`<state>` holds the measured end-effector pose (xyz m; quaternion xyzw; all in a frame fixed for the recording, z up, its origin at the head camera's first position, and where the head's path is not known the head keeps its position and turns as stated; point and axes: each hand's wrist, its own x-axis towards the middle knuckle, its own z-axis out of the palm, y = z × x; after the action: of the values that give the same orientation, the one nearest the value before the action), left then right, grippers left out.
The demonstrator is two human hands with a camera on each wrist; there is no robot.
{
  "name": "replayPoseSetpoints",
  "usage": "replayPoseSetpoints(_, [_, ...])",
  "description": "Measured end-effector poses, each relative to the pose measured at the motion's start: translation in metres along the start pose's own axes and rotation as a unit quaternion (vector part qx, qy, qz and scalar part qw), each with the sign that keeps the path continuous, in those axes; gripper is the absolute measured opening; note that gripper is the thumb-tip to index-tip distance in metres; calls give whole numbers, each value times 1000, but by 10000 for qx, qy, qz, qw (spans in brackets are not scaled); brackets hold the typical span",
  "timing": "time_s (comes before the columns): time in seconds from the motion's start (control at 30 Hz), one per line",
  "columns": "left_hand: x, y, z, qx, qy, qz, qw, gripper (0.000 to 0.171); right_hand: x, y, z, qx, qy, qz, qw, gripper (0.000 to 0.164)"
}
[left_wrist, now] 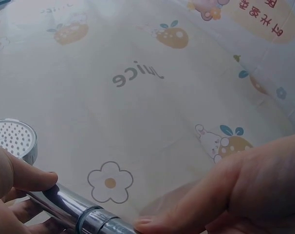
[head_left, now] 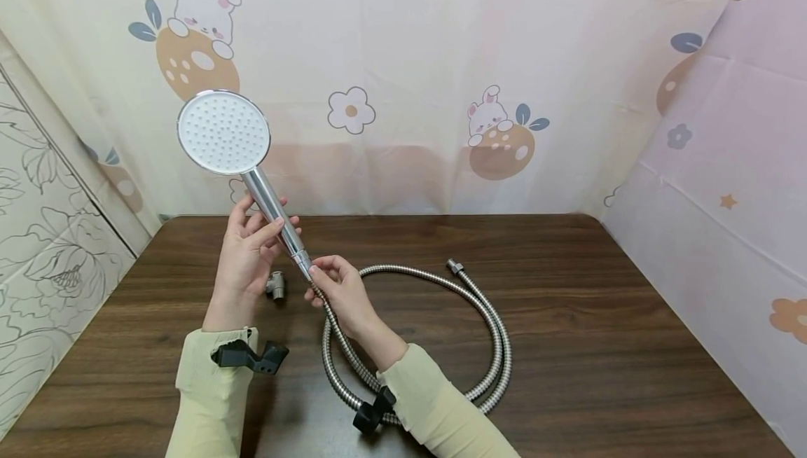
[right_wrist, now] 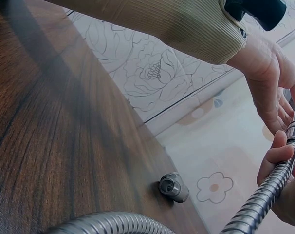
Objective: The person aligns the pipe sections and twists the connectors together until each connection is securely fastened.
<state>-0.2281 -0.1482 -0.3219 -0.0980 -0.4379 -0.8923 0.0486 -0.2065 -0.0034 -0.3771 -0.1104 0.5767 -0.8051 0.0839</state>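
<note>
A round chrome shower head (head_left: 223,132) with a white nozzle face is held up above the table, tilted to the upper left. My left hand (head_left: 247,258) grips its silver handle (head_left: 272,204), thumb across the front. At the handle's lower end, my right hand (head_left: 343,297) pinches the joint where the metal hose (head_left: 498,346) meets it. From there the hose runs down and lies coiled on the table, its free end fitting (head_left: 454,266) at the back. In the right wrist view the ribbed hose (right_wrist: 264,202) passes through the right fingers.
A small metal connector (head_left: 275,286) lies on the dark wooden table (head_left: 599,346), just right of the left wrist. Behind the table hangs a printed curtain (head_left: 403,45). Black wrist mounts (head_left: 249,356) sit on both sleeves.
</note>
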Motion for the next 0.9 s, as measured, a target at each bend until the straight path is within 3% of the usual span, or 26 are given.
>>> replayPoseSetpoints(0.33, [0, -1, 0, -32, 2, -39, 10000, 59, -1, 0, 0, 107, -14, 15, 9999, 25])
replayPoseSetpoints(0.53, [0, -2, 1, -21, 8, -45, 10000, 58, 0, 2, -1, -51, -14, 97, 9999, 31])
replayPoseSetpoints(0.9, [0, -2, 1, -45, 21, -4, 10000, 58, 1, 3, -2, -244, -52, -25, 9997, 27])
